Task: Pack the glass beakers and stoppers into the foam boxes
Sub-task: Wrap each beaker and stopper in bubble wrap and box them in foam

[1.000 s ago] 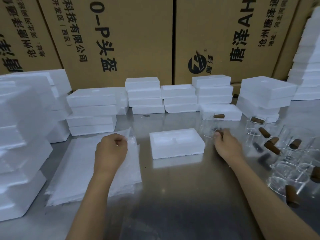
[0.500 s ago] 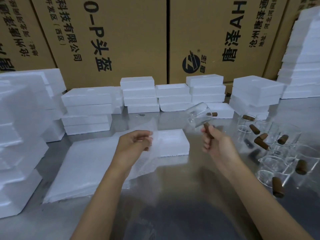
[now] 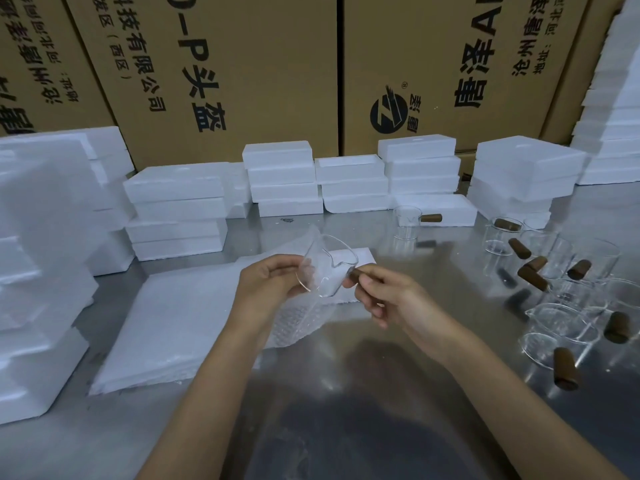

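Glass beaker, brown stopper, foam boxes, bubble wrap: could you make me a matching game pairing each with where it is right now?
Things:
1. Held glass beaker
2. Brown stopper fixed to that beaker
3. Bubble wrap sheet
4. Foam box stacks

Places:
A. Lined up along the cardboard cartons
B. Pinched by the right hand
C. Hanging from the left hand
D. Raised between both hands

Pairs: 1-D, 2-B, 3-C, 4-A

Over a steel table (image 3: 346, 393), the left hand (image 3: 266, 285) holds a bubble-wrap sheet (image 3: 298, 317) against a glass beaker (image 3: 325, 268); the right hand (image 3: 388, 299) pinches its brown stopper (image 3: 355, 273). Foam boxes (image 3: 280, 178) stand behind.
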